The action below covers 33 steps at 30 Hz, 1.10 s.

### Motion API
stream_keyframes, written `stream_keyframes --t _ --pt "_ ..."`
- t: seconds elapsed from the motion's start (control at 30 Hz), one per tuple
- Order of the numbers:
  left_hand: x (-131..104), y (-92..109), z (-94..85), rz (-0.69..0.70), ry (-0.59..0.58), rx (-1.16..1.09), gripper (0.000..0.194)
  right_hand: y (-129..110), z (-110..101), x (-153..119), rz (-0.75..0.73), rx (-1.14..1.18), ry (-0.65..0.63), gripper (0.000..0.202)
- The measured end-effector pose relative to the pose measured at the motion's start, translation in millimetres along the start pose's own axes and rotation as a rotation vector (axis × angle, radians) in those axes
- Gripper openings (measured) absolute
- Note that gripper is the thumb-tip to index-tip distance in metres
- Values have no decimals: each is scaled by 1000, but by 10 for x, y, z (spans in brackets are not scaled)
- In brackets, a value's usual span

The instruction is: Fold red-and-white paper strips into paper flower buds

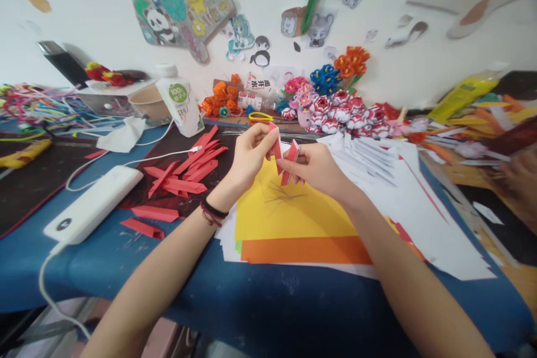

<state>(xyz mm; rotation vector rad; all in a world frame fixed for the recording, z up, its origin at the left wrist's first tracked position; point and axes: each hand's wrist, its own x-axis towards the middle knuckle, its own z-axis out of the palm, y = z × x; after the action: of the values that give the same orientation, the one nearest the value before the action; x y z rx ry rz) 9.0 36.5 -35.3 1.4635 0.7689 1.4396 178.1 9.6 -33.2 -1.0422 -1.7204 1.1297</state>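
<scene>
Above a yellow paper sheet (293,221), my left hand (254,148) and my right hand (316,165) work close together. Pinched in my left fingers is one part of a folded red paper strip (276,142). My right thumb and fingers grip another folded red part with white edges (291,156). Whether the two parts are joined is hard to make out. Thin wire-like pieces (283,197) lie on the yellow sheet below. To the left is a pile of folded red paper strips (193,165), with a couple more nearer the front edge.
A white power bank (94,204) with cables lies left on the blue table cover (268,296). White papers and strips (377,179) spread right. Paper flowers (335,112) and a white bottle (179,100) stand along the wall. Another person's hand (522,179) shows at far right.
</scene>
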Motion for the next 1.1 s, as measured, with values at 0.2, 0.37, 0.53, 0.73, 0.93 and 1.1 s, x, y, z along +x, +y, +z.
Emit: stream_keyframes --t 0.2,0.37,0.53,0.73,0.93,1.1 --pt "-18 5 31 24 41 8 34 -47 -17 -21 62 15 -77 26" --pt "-23 -9 22 -38 68 -1 37 -96 -16 -14 108 97 -90 39" --pt "-23 -33 4 -51 49 -39 46 -66 16 -4 79 153 -50 44" --pt "-64 -55 77 -75 25 -24 40 13 43 9 22 63 -11 43" --pt "-33 -136 9 -69 -154 284 23 -75 -249 28 -78 53 376 46" --pt "-5 -279 264 157 -448 873 23 -21 -801 54 -274 112 859 50"
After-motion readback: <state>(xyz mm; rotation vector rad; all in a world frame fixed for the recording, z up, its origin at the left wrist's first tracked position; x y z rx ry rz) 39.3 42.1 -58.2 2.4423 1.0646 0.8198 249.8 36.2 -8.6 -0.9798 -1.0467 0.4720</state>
